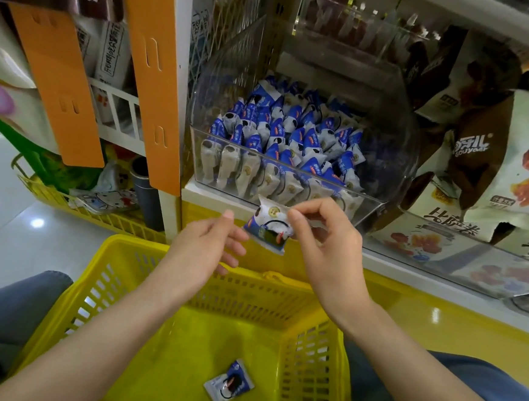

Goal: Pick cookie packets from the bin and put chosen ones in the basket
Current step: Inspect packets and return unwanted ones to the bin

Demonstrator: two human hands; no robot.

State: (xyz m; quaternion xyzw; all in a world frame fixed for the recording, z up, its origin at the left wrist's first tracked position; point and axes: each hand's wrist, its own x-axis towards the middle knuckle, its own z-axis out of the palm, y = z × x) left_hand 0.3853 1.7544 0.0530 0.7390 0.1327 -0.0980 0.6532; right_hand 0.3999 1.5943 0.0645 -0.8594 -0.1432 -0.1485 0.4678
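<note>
A clear plastic bin (367,205) on the shelf holds several blue-and-white cookie packets (293,139). My right hand (323,236) pinches the top edge of one packet (269,229) in front of the bin, above the basket's far rim. My left hand (209,243) is just left of that packet, fingertips at its lower corner, fingers loosely apart. A yellow plastic basket (115,271) rests on my lap below. One packet (229,386) lies flat on its floor.
Orange hanging strips (153,74) and a white shelf post stand left of the bin. Large snack bags (494,161) fill the shelf to the right. A second yellow basket (97,215) with goods sits on the tiled floor at left.
</note>
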